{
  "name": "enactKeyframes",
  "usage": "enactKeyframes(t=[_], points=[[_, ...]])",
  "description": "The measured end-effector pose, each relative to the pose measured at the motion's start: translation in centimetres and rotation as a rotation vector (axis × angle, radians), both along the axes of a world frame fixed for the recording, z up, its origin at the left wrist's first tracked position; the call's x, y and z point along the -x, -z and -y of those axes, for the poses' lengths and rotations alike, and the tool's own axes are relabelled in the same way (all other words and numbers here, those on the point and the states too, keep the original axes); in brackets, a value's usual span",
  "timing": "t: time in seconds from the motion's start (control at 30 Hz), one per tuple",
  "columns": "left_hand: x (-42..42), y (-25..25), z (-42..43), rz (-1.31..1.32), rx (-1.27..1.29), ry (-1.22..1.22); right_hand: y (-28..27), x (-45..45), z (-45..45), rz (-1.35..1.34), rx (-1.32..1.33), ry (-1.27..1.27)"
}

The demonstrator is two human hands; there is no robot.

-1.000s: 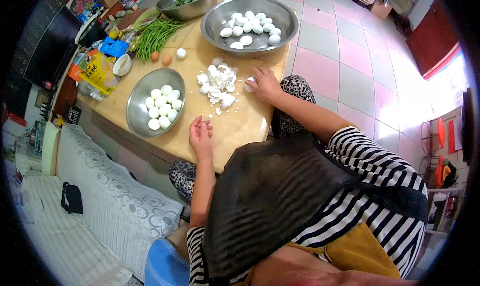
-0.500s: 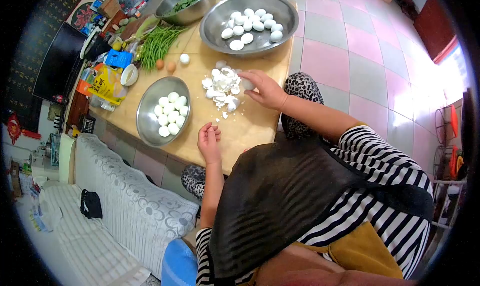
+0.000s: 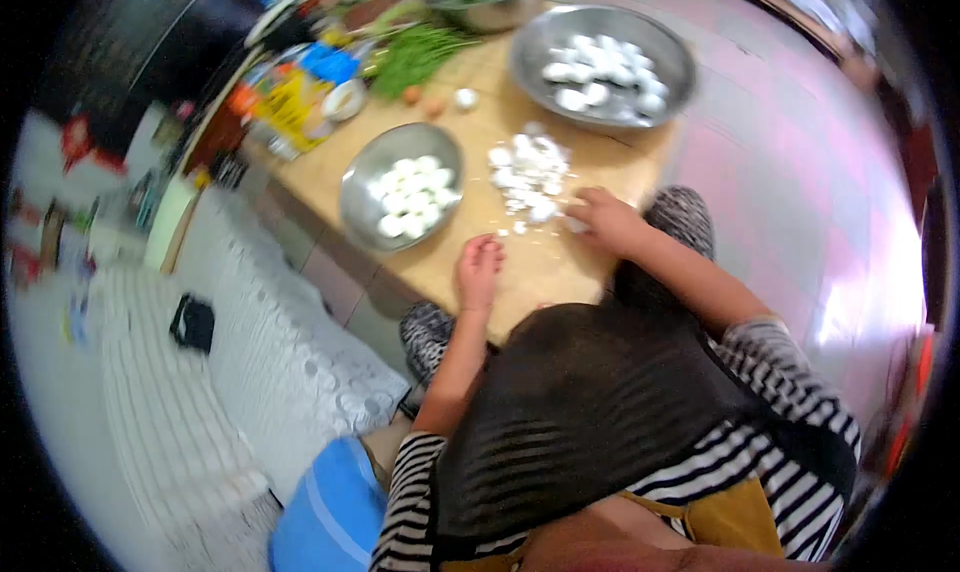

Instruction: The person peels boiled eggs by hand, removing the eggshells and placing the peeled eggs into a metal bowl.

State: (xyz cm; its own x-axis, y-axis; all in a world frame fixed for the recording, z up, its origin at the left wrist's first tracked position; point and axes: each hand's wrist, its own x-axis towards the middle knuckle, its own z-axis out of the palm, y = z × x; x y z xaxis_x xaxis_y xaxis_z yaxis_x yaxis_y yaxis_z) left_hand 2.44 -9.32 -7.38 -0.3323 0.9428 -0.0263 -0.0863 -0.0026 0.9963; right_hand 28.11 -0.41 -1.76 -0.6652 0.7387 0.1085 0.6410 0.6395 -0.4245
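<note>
My right hand (image 3: 608,222) is closed round a white egg (image 3: 577,224), low over the table at the near right side of a heap of broken eggshells (image 3: 530,172). My left hand (image 3: 480,264) rests by the table's near edge with its fingers curled in; nothing shows in it. Beyond it to the left, a steel bowl (image 3: 357,194) holds several smooth white peeled eggs (image 3: 412,194). At the far right of the table, a wider steel basin (image 3: 675,67) contains several white eggs (image 3: 608,67). The picture is blurred.
Two brown eggs (image 3: 432,106) and a single white egg (image 3: 465,99) lie beyond the shells. Green stalks (image 3: 415,60), a yellow packet (image 3: 295,107) and a small white bowl (image 3: 344,101) sit at the far left. A pot of greens (image 3: 490,7) stands behind.
The whole view has swung, so the table appears farther right. My right hand, with the egg, has come nearer my body along the shell heap. My left hand stays curled near the edge.
</note>
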Motion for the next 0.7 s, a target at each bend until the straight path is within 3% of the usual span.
enactKeyframes(t=[0.13, 0.2, 0.27, 0.37, 0.5, 0.6, 0.67, 0.7], points=[[0.1, 0.5, -0.1, 0.031, -0.015, 0.023, 0.6, -0.2, -0.5, -0.043, 0.033, 0.095], [0.0, 0.7, 0.0, 0.008, -0.016, -0.004, -1.9, 0.1, -0.2, -0.020, 0.269, 0.159], [0.1, 1.1, 0.0, 0.006, -0.011, 0.061, -2.0, 0.1, 0.3, -0.266, 0.103, 0.162], [-0.4, 0.6, 0.2, -0.006, -0.028, 0.043, -4.3, 0.8, 0.8, -0.345, -0.135, 0.276], [-1.2, -0.2, -0.5, -0.136, -0.104, 0.031, -1.4, 0.1, -0.8, -0.221, -0.138, 0.251], [-2.2, -2.4, -1.7, -0.281, -0.035, 0.134, -0.7, 0.2, -1.7, -0.043, -0.027, 0.127], [-3.7, -4.4, -2.3, -0.396, -0.078, 0.266, -2.7, 1.5, -1.6, -0.292, 0.124, 0.180], [-4.4, -4.6, -3.1, -0.410, -0.046, 0.316, -4.1, 2.0, -1.6, -0.283, 0.133, 0.186]])
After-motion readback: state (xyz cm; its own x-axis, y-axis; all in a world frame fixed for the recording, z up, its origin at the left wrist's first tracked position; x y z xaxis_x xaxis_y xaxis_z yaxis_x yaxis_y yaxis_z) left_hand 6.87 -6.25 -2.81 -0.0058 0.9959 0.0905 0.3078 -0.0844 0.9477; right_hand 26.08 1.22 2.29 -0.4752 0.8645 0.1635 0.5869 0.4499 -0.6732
